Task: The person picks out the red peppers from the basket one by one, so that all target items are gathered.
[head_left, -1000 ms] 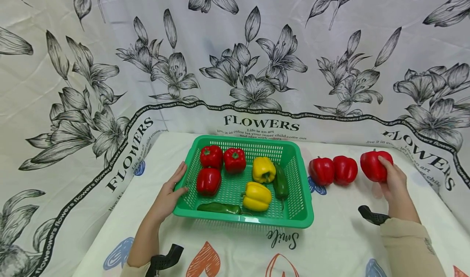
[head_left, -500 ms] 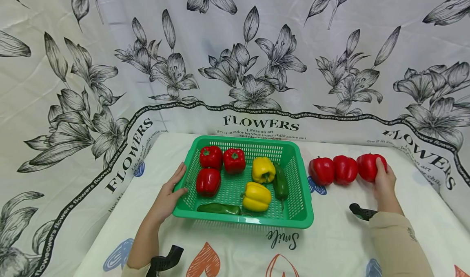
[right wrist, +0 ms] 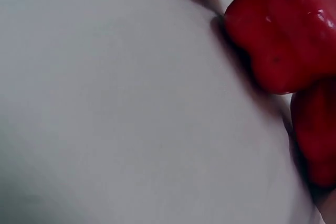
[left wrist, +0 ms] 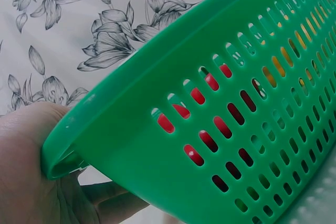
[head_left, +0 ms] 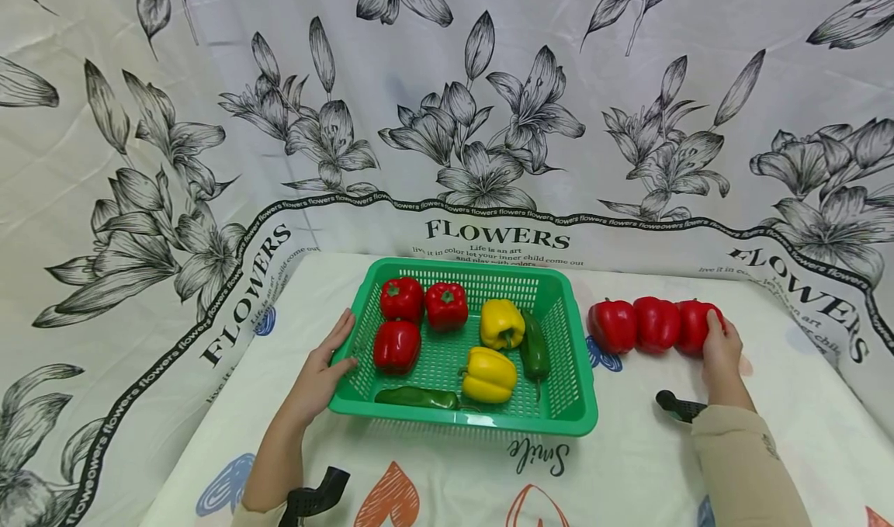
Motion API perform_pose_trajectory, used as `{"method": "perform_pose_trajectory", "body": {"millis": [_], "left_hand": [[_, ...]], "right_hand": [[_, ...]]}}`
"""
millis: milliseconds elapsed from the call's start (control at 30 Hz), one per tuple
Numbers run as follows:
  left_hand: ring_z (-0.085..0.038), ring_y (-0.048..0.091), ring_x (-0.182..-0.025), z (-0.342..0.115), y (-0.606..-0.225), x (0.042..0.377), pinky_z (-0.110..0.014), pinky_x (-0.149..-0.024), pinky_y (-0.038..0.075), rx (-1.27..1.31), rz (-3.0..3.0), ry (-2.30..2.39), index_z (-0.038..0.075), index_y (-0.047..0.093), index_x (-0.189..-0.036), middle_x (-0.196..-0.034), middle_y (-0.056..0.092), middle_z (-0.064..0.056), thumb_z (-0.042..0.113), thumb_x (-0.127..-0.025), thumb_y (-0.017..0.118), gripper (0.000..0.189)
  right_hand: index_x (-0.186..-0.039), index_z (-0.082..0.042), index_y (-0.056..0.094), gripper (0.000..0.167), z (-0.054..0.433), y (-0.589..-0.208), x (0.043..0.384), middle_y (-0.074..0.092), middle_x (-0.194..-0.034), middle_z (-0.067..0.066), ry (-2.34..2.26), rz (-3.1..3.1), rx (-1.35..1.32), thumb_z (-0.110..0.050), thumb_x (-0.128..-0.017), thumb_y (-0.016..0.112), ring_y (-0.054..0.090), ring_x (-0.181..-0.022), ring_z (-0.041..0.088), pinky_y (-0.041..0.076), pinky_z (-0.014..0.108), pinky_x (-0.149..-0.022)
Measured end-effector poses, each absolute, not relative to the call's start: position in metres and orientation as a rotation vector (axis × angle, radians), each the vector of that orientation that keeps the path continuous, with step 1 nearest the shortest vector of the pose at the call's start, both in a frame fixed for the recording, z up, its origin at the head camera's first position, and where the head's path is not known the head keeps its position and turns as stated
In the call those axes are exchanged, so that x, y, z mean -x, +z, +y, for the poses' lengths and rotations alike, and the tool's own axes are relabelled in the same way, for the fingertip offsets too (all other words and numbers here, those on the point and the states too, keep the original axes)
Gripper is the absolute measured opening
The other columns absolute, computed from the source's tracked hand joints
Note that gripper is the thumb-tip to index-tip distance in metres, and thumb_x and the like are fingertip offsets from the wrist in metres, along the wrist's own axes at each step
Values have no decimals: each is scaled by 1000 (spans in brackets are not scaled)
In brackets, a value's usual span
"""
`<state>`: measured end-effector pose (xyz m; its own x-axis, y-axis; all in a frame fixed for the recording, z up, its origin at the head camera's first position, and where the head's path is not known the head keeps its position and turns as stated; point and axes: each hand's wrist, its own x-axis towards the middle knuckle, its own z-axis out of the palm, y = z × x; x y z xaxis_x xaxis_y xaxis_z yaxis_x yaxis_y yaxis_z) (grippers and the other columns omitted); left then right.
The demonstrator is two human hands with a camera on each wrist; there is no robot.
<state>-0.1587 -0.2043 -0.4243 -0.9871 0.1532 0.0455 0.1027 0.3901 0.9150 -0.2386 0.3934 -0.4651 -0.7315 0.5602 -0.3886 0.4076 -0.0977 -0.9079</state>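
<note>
My right hand [head_left: 723,354] holds a red bell pepper [head_left: 691,327] by its right side, on the cloth. That pepper touches the middle one [head_left: 656,324] of a row, with another red bell pepper [head_left: 612,326] on its left. In the right wrist view, the middle pepper [right wrist: 289,30] shows large; only a sliver of the hand is visible. My left hand [head_left: 317,376] grips the left end of a green plastic basket [head_left: 461,416]; in the left wrist view, fingers [left wrist: 118,203] reach under its rim.
Inside the basket lie three red bell peppers [head_left: 396,347], two yellow bell peppers [head_left: 489,374] and two long green peppers [head_left: 534,346]. A white patterned cloth [head_left: 628,457] covers the table. A flower-printed curtain [head_left: 447,123] hangs behind and along the sides.
My right hand has moved left with the red bell pepper and brought it down against the row, closing the gap. The left hand and basket stay in place.
</note>
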Motion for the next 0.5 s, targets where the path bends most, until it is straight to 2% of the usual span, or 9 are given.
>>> {"method": "perform_pose_trajectory", "body": {"millis": [200,500], "left_hand": [[-27,0,-146,-206,-426,159,-57,-112,14,-237,2578,1695,15,21,-149,-158,7,4,1,-91,46,65],[-26,1,-146,-207,-429,159,-57,-112,14,-244,2573,1708,16,22,-149,-158,8,6,1,-91,45,64]], "right_hand": [[-151,-20,8,70,391,-465,238,3,-159,0,1899,-2070,1093,-55,-94,28,7,-146,20,16,35,-117],[-151,-18,5,75,393,-461,236,1,-159,1,1902,-2105,1127,-58,-92,28,6,-146,19,15,34,-117]]}}
